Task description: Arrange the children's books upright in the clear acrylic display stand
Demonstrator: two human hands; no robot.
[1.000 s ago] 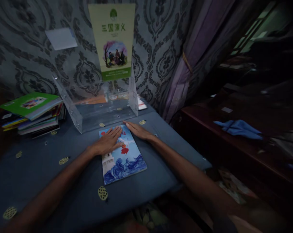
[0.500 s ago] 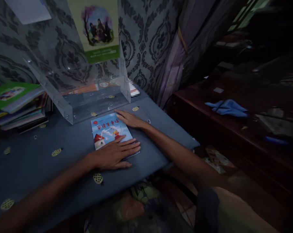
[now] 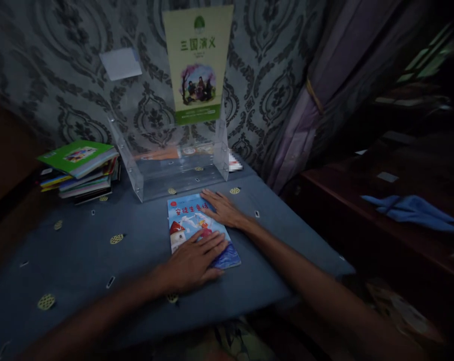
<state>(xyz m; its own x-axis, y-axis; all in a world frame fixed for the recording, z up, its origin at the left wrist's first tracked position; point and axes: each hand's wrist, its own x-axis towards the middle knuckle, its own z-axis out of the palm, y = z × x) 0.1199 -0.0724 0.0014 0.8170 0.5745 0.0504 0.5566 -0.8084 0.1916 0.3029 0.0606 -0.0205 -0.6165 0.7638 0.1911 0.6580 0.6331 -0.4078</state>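
Note:
A blue picture-cover book [image 3: 189, 220] with red Chinese characters lies closed and flat on the table in front of me. My left hand [image 3: 199, 260] rests on its lower part, palm down with the fingers stretched out, hiding some of the cover. On the upper right corner of the book, my right hand [image 3: 223, 208] lies flat with its fingers extended. Just behind the book stands a clear acrylic stand [image 3: 167, 188], with a pale green-and-yellow book [image 3: 199, 65] upright on it.
A stack of books [image 3: 80, 170] sits on the left of the blue patterned tablecloth [image 3: 80, 265]. A white card [image 3: 121, 63] is near the wall. To the right are a purple curtain [image 3: 298, 120] and a dark red surface with a blue cloth [image 3: 411, 210].
My view has shifted left and up, bringing the whole upright book into sight. My left hand has slid slightly down and left across the cover, while my right hand stays at the upper corner.

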